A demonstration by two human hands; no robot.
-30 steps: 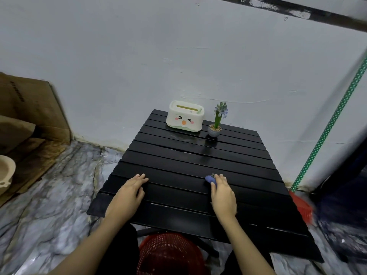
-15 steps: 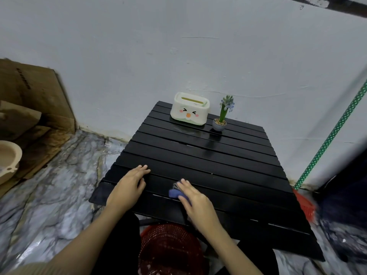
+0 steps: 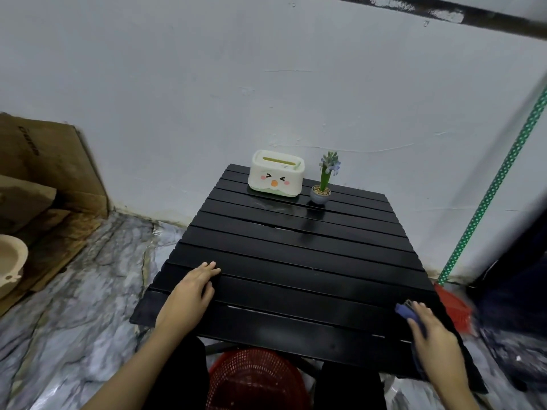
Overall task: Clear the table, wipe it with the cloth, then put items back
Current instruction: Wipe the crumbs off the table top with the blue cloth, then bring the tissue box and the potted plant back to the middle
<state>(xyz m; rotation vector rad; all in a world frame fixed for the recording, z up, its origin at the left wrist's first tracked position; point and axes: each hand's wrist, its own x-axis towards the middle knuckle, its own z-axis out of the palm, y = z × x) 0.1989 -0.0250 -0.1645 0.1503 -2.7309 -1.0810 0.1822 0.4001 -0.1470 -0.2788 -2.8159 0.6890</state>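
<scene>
A black slatted table (image 3: 296, 247) stands against the white wall. At its far edge sit a cream tissue box with a cartoon face (image 3: 276, 174) and, to its right, a small potted plant with a purple flower (image 3: 324, 182). My left hand (image 3: 189, 294) lies flat on the near left slats, fingers together, holding nothing. My right hand (image 3: 435, 338) presses a blue cloth (image 3: 410, 313) onto the table near its right edge; most of the cloth is hidden under the palm.
A red mesh basket (image 3: 254, 380) sits on the floor under the near edge. Cardboard (image 3: 44, 173) and a beige bowl (image 3: 10, 261) are at the left. A green dotted broom handle (image 3: 488, 187) with red bristles leans at the right. The floor is marbled grey.
My right hand has swept the cloth from the table's near middle, first a little leftward, then far across to the right edge. The left hand has stayed in place.
</scene>
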